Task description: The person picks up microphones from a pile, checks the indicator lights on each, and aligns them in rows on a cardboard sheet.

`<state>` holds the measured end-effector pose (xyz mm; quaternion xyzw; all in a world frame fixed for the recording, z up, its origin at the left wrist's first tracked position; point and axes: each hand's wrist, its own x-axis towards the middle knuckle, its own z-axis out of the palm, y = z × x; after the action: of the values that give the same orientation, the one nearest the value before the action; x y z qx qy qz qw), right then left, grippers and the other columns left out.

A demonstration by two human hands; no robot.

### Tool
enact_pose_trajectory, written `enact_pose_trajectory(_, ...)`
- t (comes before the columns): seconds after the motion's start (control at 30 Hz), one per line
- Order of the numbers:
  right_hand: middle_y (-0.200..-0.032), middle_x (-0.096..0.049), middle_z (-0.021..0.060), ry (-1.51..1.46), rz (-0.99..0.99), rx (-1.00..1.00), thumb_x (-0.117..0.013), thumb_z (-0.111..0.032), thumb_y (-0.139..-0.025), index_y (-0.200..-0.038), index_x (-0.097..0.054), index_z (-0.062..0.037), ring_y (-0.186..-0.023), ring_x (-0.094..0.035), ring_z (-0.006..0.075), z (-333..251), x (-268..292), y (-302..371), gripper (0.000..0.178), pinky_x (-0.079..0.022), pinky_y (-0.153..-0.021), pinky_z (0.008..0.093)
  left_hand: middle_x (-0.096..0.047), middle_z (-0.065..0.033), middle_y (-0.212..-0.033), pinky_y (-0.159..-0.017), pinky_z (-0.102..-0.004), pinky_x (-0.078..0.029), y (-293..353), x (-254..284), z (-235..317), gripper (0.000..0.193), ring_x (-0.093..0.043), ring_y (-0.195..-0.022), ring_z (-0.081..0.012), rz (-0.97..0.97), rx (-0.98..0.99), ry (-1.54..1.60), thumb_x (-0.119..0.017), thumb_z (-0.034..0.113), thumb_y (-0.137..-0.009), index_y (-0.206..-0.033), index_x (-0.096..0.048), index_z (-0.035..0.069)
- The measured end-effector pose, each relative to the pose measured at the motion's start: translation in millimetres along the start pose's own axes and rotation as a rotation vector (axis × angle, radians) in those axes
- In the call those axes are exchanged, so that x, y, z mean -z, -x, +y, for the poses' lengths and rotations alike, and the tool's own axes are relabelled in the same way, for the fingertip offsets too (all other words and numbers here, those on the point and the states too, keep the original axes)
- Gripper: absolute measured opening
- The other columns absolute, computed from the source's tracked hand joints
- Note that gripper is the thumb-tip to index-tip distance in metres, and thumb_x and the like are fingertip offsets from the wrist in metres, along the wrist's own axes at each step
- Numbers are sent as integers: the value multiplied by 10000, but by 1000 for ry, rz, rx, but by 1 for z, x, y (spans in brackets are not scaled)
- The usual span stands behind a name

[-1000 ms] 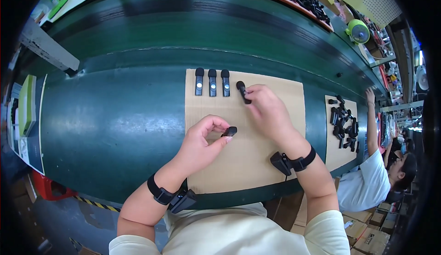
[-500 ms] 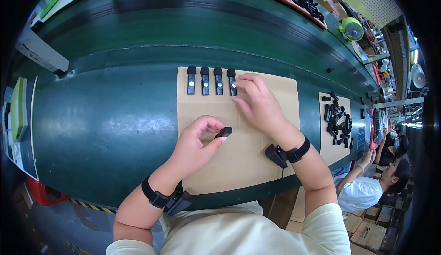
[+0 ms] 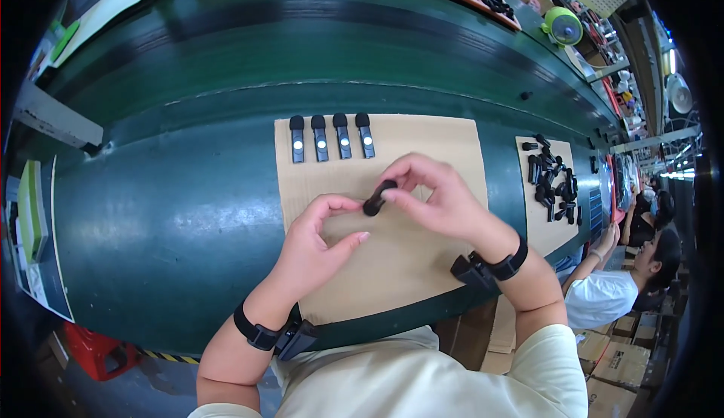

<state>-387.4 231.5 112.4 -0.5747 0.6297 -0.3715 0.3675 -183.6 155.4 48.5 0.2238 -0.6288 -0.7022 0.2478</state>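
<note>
Fingers of the right hand (image 3: 451,205) clamp a small black round-capped stick (image 3: 378,198); those of the left hand (image 3: 305,248) are apart, just beside its capped end. Beyond them, four similar black sticks (image 3: 320,133) line a flat tan cardboard sheet (image 3: 392,275).

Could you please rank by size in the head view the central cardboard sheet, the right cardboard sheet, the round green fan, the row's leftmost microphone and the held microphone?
1. Central cardboard sheet
2. Right cardboard sheet
3. Round green fan
4. Leftmost microphone and held microphone: too alike to rank
</note>
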Motion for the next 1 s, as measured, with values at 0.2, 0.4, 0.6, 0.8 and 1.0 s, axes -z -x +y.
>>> enact_pose_trajectory(0.2, -1092, -624, 118, 491, 288, 300, -689, 13, -791, -977, -620, -31, -934, -633, 250, 32, 26, -11, 203, -529, -778, 328, -637, -112, -1129, -929, -312, -474, 1, 0, 1, 358, -602, -1092, -213, -60, 2, -155, -730, 52, -802, -1119, -566, 21)
enact_pose_trajectory(0.4, -1143, -603, 128, 691, 132, 317, -677, 13, -771, -950, -610, -40, -976, -615, 309, 42, 14, 1, 198, -526, -803, 366, -628, -92, -1178, -1000, -323, -428, 2, 2, 10, 356, -571, -1144, -204, -118, 55, -262, -709, -9, -800, -1119, -558, 40)
enact_pose_trajectory(0.6, -1172, -596, 103, 672, 143, 269, -665, -3, -782, -961, -610, -54, -1033, -600, 306, 47, 13, -10, 194, -524, -828, 384, -636, -104, -1148, -1046, -371, -404, 3, 2, 8, 345, -593, -1109, -254, -118, -36, -305, -721, 28, -790, -1097, -566, 52)
enact_pose_trajectory(0.8, -1183, -591, 94, 677, 203, 300, -667, -14, -780, -997, -608, -65, -1032, -605, 297, 55, 18, -24, 231, -525, -829, 388, -639, -108, -1141, -1125, -440, -326, 0, 0, 6, 334, -597, -1112, -271, -156, -56, -322, -722, 39, -789, -1084, -567, 58)
enact_pose_trajectory(1.0, -1192, -570, 105, 636, 224, 280, -685, -49, -765, -1051, -600, -71, -1038, -601, 306, 49, 41, -19, 300, -520, -846, 387, -644, -112, -1155, -1112, -433, -335, 2, 2, 3, 347, -594, -1129, -269, -141, -105, -354, -716, 24, -792, -1104, -565, 44)
